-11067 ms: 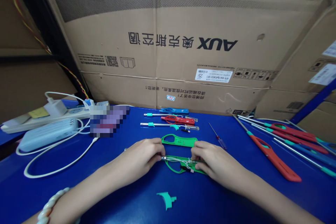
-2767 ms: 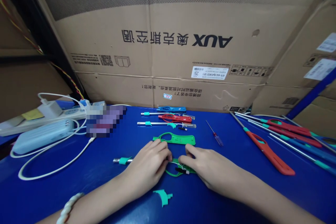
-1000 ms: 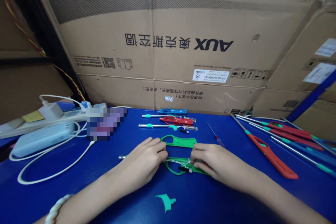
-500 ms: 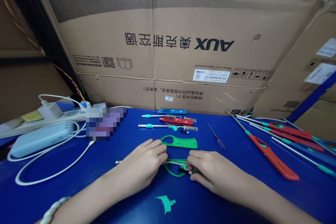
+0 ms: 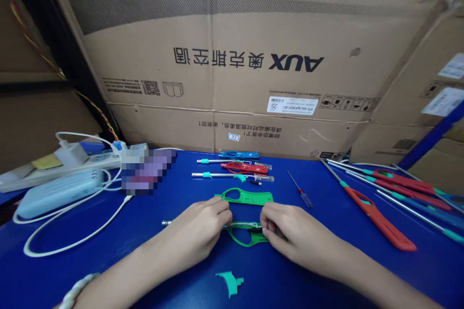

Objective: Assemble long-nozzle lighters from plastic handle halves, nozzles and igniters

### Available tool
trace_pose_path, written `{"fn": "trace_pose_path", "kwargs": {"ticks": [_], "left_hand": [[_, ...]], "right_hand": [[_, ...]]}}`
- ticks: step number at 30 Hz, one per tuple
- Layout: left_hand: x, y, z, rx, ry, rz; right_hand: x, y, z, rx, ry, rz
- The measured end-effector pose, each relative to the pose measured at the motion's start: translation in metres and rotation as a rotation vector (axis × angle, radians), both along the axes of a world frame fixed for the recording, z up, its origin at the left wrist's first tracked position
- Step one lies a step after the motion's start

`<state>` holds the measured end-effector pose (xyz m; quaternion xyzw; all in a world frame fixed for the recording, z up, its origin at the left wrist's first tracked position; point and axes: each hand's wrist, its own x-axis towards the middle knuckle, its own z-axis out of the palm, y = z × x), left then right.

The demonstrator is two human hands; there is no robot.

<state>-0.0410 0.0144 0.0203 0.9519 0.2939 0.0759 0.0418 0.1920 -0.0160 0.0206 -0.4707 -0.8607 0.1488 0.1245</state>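
Note:
A green lighter half-shell (image 5: pixel 243 243) with a looped trigger guard lies in front of me, a metal tube (image 5: pixel 166 223) along it. My left hand (image 5: pixel 210 217) is closed around the tube end of this shell; its fingertips are partly hidden. My right hand (image 5: pixel 290 227) pinches a small black igniter (image 5: pixel 255 230) with white wires over the handle part of the shell. Just beyond both hands lies the second green half-shell (image 5: pixel 253 198). A turquoise trigger piece (image 5: pixel 230 283) rests nearer to me on the blue table.
Red (image 5: pixel 250 168) and blue (image 5: pixel 239 155) shells with metal tubes lie at the back. A screwdriver (image 5: pixel 300 190) is beyond my right hand. Several long lighters, one orange-red (image 5: pixel 384 222), lie at right. A power bank (image 5: pixel 60 193), cables and a pixelated purple item (image 5: pixel 150 169) are at left.
The black igniter has shifted from the loop's opening toward the handle, in line with the shell. My right hand has moved slightly; my left hand stays on the tube end.

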Motion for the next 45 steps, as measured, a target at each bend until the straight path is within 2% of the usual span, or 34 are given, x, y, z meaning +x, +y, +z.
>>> {"fn": "trace_pose_path", "kwargs": {"ticks": [7,20,30,34,37,39,45], "left_hand": [[0.000,0.000,0.002,-0.001,0.022,-0.044],[-0.002,0.003,-0.009,0.025,-0.020,-0.063],[0.000,0.000,-0.002,-0.046,-0.020,-0.007],[0.002,-0.003,0.006,-0.177,-0.161,-0.004],[0.003,-0.006,0.011,-0.385,-0.172,-0.124],[0.003,-0.008,0.013,-0.464,-0.118,-0.201],[0.005,-0.007,0.011,-0.496,-0.094,-0.266]], "right_hand": [[0.000,0.001,-0.002,-0.010,0.001,-0.012],[-0.001,0.003,-0.005,-0.026,0.025,-0.031],[-0.001,0.006,-0.006,-0.071,0.037,-0.020],[0.000,0.005,-0.007,-0.076,0.041,-0.013],[0.000,0.005,-0.006,-0.088,0.048,-0.019],[0.000,0.005,-0.006,-0.098,0.053,-0.022],[0.001,0.009,-0.008,-0.096,0.059,-0.013]]}}
